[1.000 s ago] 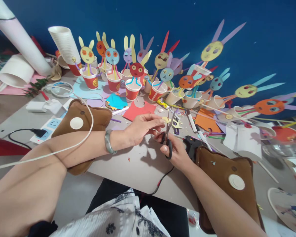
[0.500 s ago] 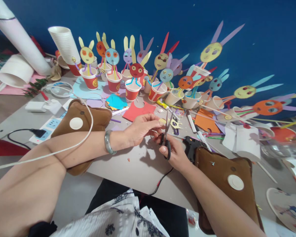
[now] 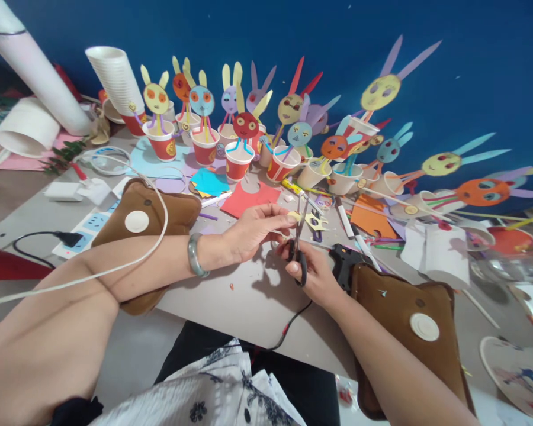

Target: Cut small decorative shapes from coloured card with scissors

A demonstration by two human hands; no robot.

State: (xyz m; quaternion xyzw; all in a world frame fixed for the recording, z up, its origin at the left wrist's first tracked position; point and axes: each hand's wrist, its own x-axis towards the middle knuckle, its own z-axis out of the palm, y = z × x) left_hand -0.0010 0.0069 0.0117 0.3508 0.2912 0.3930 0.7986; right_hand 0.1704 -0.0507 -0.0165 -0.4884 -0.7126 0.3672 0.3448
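Observation:
My left hand pinches a small pale yellow paper piece between thumb and fingers. Black-handled scissors are in my right hand, its fingers wrapped round the handles. The blades point up and away, beside the yellow piece, and look nearly closed. Just beyond the blades lies a yellow paper scrap with cut-out holes. Red paper with a round cut-out lies past my left hand.
Paper rabbits in cups line the blue wall. A black glue gun lies right of my right hand. Brown cushions sit under both forearms. A white cable crosses my left arm.
The scissor blades have closed together somewhat beside the yellow piece. Both hands stay in nearly the same place.

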